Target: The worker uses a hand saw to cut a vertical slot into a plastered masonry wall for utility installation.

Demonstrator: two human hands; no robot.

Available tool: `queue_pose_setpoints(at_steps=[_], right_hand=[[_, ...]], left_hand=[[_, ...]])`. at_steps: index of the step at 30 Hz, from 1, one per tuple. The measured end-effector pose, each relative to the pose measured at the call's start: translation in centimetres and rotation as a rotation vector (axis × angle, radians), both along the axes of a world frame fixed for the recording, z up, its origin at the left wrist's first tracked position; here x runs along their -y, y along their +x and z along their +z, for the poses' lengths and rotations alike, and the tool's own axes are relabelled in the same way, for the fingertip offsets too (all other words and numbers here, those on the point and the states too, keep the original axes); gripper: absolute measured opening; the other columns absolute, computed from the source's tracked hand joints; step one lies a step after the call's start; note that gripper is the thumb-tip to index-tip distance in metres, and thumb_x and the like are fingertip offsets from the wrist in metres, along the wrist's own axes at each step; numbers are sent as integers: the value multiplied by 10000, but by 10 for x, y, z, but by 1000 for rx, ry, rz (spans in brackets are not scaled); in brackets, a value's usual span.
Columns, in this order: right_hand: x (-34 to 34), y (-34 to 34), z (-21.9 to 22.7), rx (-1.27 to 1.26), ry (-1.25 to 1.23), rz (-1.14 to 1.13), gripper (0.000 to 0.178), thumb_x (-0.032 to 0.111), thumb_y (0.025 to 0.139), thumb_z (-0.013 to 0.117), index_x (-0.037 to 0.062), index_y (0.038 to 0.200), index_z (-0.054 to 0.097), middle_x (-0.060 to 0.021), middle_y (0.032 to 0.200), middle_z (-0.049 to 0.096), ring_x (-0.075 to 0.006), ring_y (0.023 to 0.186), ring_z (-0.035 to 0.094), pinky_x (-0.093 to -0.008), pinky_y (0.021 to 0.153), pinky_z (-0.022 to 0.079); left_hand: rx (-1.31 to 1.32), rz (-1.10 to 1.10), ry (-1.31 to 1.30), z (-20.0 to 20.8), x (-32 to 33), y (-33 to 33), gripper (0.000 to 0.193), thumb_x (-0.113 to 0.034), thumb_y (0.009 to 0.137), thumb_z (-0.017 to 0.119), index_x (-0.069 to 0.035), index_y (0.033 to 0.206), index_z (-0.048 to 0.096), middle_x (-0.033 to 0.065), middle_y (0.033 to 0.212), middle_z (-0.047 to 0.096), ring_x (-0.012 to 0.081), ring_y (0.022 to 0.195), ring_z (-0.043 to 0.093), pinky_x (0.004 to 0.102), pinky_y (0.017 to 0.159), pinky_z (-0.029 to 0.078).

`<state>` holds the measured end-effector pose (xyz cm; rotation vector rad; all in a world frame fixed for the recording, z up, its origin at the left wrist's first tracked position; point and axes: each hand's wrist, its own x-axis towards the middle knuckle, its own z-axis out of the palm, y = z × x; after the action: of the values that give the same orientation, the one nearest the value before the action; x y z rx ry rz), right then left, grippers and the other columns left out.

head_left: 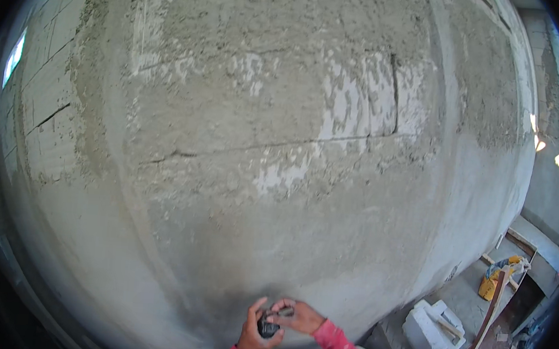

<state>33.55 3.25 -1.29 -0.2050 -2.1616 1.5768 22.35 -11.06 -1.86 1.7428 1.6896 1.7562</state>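
I see the left hand [252, 336] curled round a dark object [268, 327], low before the grey wall [274, 240]; the right hand [304, 318] bends its fingers over the top — gripping or not, I can't tell remotely.

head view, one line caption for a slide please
Left hand and right hand hold a small dark object before a partly plastered wall; a white block sits lower right.
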Motion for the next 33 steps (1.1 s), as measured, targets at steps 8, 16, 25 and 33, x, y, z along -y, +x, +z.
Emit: queue_pose_setpoints(at_steps=[8,16,25,33], right_hand=[[-22,-37,186,-281,-20,61,232,109,830,801,41,942,609,-6,857,663,-80,749,622,-243,652,500],[-91,-11,402,-491,558,-619,336,412,816,783,123,987,768,-70,925,730,-180,826,648,-346,718,514],[-98,7,517,-300,643,-631,313,366,940,675,61,966,739,-10,818,713,-112,658,611,-294,581,455],[-165,54,527,-299,783,-945,409,414,951,581,39,1056,706,-74,821,721,-230,741,673,-414,673,529]], left_hand=[[264,53,84,15,-7,-40,361,-135,948,625,-20,1279,539,60,891,656,95,720,592,266,653,481],[503,-114,-83,-17,-60,-27,237,-236,1018,561,-32,986,678,13,772,640,77,707,556,264,676,462],[265,-96,-2,84,-128,16,304,-253,1035,518,-16,887,637,38,778,646,102,692,602,275,664,480],[330,-161,134,120,-210,93,302,-251,1021,523,-21,893,671,37,751,682,108,677,600,286,672,476]])
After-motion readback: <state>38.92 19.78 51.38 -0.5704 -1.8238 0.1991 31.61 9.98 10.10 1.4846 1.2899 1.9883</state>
